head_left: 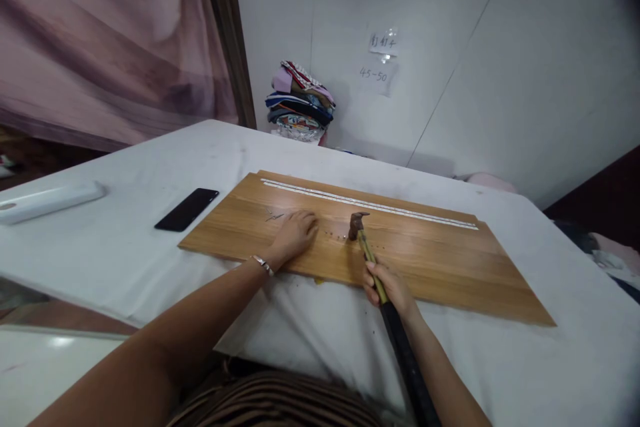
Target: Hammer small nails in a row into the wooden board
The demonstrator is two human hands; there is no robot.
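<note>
A wooden board (450, 267) lies flat across the white-covered table. My right hand (393, 290) is wrapped around the yellow part of a claw hammer's handle. The rusty head of the hammer (357, 224) is over the middle of the board, by a row of small nail heads (336, 235); whether it touches one I cannot tell. On the board to the left of that row rests my left hand (296, 233), palm down, fingers stretched out and close together. Several loose nails (274, 215) lie just beyond its wrist side.
Two pale strips (370, 203) run along the board's far edge. A black phone (187, 209) lies on the table (520, 233) left of the board, and a long white object (53, 201) farther left. Folded clothes (300, 107) are stacked by the wall.
</note>
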